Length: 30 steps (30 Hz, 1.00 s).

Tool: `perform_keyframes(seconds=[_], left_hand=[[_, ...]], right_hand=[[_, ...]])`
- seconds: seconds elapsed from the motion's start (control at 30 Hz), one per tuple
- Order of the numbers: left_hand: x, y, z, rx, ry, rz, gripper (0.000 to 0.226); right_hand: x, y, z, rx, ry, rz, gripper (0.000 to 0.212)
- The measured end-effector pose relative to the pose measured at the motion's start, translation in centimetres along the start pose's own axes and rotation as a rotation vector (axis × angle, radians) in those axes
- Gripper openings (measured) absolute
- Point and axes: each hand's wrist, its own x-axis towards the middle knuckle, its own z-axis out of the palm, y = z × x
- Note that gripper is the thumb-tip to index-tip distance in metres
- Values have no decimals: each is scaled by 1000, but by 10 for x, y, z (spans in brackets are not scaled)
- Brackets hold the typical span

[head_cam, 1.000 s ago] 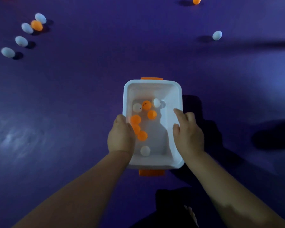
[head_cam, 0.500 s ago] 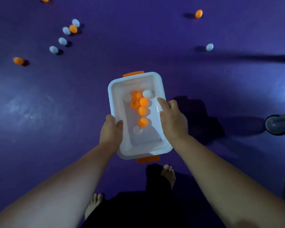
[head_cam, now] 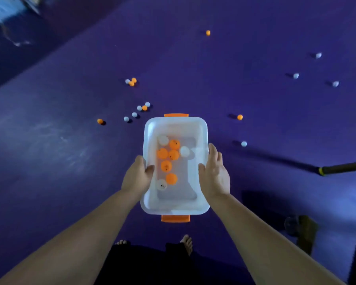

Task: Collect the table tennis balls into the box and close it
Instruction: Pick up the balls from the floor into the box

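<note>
I hold box [head_cam: 202, 128] over purple floor [head_cam: 49, 140]. Left hand [head_cam: 137, 177] grips left wall, thumb hooked over rim. Right hand [head_cam: 215, 173] pinches right wall, thumb inside, fingers flat outside. Balls in box [head_cam: 166, 166]: round, smooth, orange and white. I think: mid-collecting. Next: set box down by loose balls [head_cam: 134, 114] past far-left corner, free one hand. Box: see-through plastic, rounded corners, orange clips [head_cam: 176, 115] at ends. No lid seen.

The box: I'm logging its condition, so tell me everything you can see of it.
The box is a white plastic tub, rectangular with rounded corners and an orange latch at each short end, with no lid on. The left hand grips one long rim and the right hand the other, above the purple floor. Inside lie five orange and three white balls.
</note>
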Motion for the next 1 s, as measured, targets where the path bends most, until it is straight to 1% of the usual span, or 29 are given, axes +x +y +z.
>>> perform_keyframes(seconds=[0.1, 0.23, 0.33, 0.43, 0.5, 0.6, 0.7, 0.77, 0.9, 1.0], left_hand=[[-3, 13, -29, -93, 50, 10, 21], [10, 13, -68, -166, 98, -8, 20], [34, 3, -102, -184, 99, -29, 21], [69, -11, -144, -196, 85, -12, 20], [94, -21, -176, -187, 77, -3, 19], [130, -34, -220, -157, 53, 0, 17], [165, -43, -252, -131, 50, -6, 11], [187, -43, -265, -111, 55, 10, 8], [229, -31, -279, -105, 60, 16, 14], [264, -17, -279, -98, 47, -5, 12]], right_hand=[[6, -33, -31, 34, 4, -15, 58], [18, -78, -39, 73, -10, -20, 55], [38, -119, -32, 98, -29, -15, 46], [61, -167, -20, 119, -49, 20, 29], [76, -201, -11, 118, -76, 59, 21], [100, -247, 6, 110, -99, 76, 17], [125, -284, 20, 101, -109, 84, 16], [141, -300, 26, 106, -110, 97, 16], [181, -319, 32, 105, -104, 121, 16], [221, -326, 31, 86, -104, 115, 15]])
